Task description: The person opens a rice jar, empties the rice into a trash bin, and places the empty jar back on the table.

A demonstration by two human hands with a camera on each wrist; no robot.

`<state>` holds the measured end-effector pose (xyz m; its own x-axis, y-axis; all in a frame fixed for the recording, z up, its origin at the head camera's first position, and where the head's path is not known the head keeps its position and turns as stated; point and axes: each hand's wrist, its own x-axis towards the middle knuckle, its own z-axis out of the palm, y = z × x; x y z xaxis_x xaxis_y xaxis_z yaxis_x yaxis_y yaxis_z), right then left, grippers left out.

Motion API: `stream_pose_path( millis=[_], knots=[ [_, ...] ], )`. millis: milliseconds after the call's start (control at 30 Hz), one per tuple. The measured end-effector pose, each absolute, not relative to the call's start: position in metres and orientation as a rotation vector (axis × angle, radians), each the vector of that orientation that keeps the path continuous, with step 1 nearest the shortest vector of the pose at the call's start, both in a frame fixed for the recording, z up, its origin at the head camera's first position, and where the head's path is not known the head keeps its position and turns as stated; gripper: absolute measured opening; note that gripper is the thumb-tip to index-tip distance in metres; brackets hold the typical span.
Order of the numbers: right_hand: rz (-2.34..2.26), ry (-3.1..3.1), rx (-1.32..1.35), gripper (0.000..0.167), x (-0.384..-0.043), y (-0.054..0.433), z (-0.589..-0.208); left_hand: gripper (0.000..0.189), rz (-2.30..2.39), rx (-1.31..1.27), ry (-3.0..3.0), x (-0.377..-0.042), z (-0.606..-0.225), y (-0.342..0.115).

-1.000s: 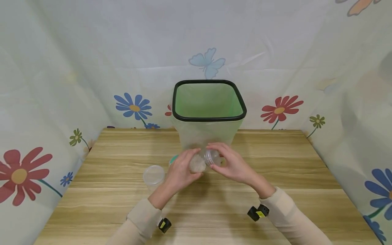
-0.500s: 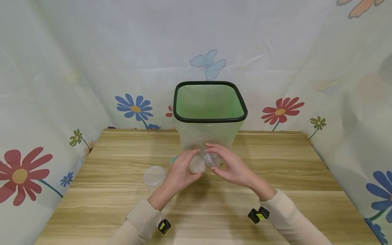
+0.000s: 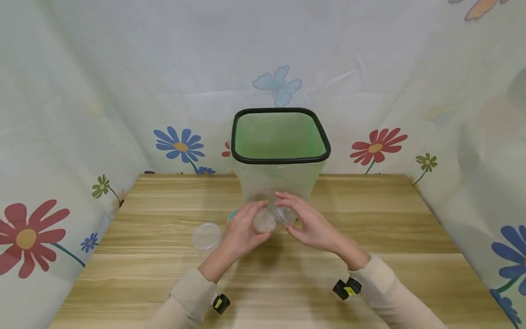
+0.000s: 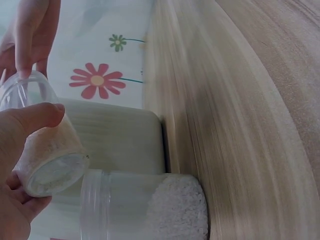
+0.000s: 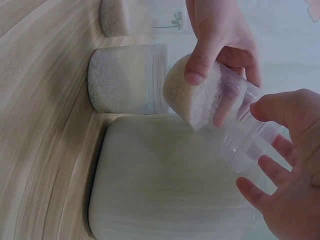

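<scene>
A clear plastic jar (image 3: 265, 220), part-filled with white rice-like grains, is held tilted above the table before the bin. My left hand (image 3: 240, 230) grips its grain-filled bottom end, thumb against the wall in the right wrist view. Around the ridged top end (image 5: 242, 142) of this jar bend the fingers and thumb of my right hand (image 3: 314, 225); whether that end is a separate clear lid, I cannot tell. One fingertip touches the rim in the left wrist view. Another grain-filled jar (image 5: 122, 80) stands upright on the table, with a third jar (image 5: 115, 17) beyond it.
A pale green bin (image 3: 279, 176) with a black rim stands behind my hands. Left of my left hand is a jar with a pale round top (image 3: 207, 236). A teal edge (image 3: 232, 214) peeks out behind that hand. Floral cloth (image 3: 181, 91) surrounds the wooden table (image 3: 370, 210).
My right hand's fingers and thumb have shifted slightly around the jar's top end. My left hand and the jar's bottom end stay nearly in place.
</scene>
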<state>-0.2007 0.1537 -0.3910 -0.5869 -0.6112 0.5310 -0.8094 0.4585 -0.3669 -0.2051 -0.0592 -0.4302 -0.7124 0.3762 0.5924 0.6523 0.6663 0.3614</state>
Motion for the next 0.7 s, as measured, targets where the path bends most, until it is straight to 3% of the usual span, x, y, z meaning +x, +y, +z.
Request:
stream_pose_path(
  millis=[433,700],
  knots=[
    [0.887,-2.366,1.185,0.061,-0.2008,0.1528,-0.3926,0.077,-0.795,-0.796,-2.408,-0.2062,-0.4317,-0.0581],
    [0.928,-2.488,0.937,0.060,-0.2019,0.1526,-0.3888,0.077,-0.795,-0.794,-2.404,-0.2061,-0.4329,-0.0576]
  ],
)
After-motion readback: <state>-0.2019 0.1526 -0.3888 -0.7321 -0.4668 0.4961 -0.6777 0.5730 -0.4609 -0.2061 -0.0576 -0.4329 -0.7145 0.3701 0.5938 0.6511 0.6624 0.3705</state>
